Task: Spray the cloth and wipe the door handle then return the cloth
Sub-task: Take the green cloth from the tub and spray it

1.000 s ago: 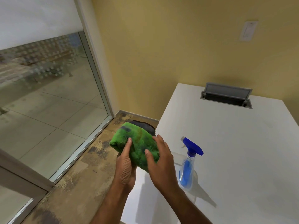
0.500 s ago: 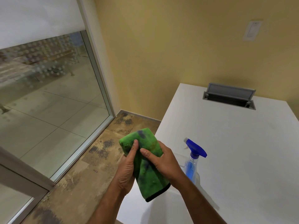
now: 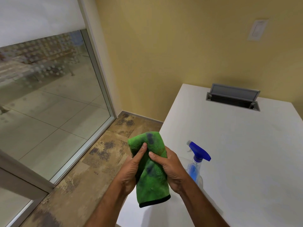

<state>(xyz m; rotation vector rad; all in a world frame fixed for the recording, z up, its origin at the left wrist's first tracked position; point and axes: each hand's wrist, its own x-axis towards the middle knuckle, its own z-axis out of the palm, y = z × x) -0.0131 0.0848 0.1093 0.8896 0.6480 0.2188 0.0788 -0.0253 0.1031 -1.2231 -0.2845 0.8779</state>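
Cloth (image 3: 151, 171) now unfolded and hanging lengthwise, left hand (image 3: 131, 171) and right hand (image 3: 170, 171) both closed on it, spray bottle (image 3: 196, 163) untouched on table (image 3: 246, 161), spraying probably next.

Green, dark-blotched cloth (image 3: 151, 176); blue-topped spray bottle (image 3: 196, 163)

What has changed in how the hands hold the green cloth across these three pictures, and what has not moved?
The green cloth, earlier a bundle cupped on the left hand, now hangs lengthwise with its black-edged end down. The right hand, earlier laid on top, has closed around its side. The spray bottle stays upright on the white table, untouched.
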